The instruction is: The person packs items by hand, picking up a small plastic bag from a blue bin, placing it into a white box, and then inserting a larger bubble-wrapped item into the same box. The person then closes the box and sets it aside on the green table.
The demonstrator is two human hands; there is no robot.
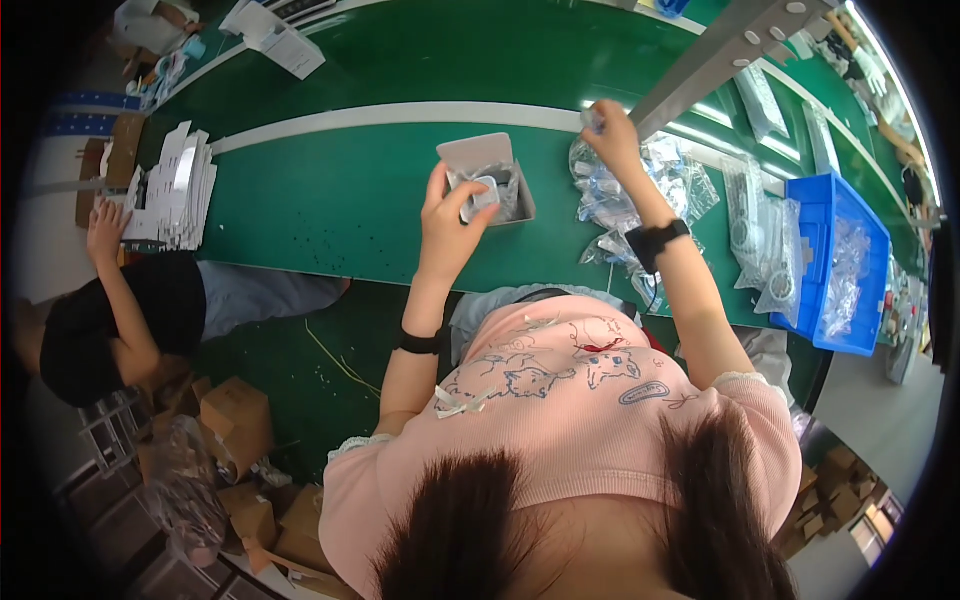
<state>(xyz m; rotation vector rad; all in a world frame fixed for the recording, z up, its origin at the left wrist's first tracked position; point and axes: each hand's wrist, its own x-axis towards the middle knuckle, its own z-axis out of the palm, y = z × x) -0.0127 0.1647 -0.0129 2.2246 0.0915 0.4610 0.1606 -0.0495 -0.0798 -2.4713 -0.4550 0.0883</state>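
My left hand (450, 225) is closed round a small, pale, rounded-square piece (484, 193), its exact kind unclear. The piece is at the near left side of a small white box (522, 212), whose lid stands raised at the back. Grey or clear wrapping shows inside that box. Farther right, my right hand (615, 140) pinches a small clear, shiny item (596, 121), perhaps a plastic bag. Below that hand lies a pile of clear plastic bags (605, 195) with white and bluish parts in them.
A blue bin (810, 255) of clear bags stands at the right edge, beside long bagged parts (745, 215). Flat white cartons (180, 195) are stacked at left, where another person (125, 320) works. A metal post (690, 75) slants over the green table (320, 200).
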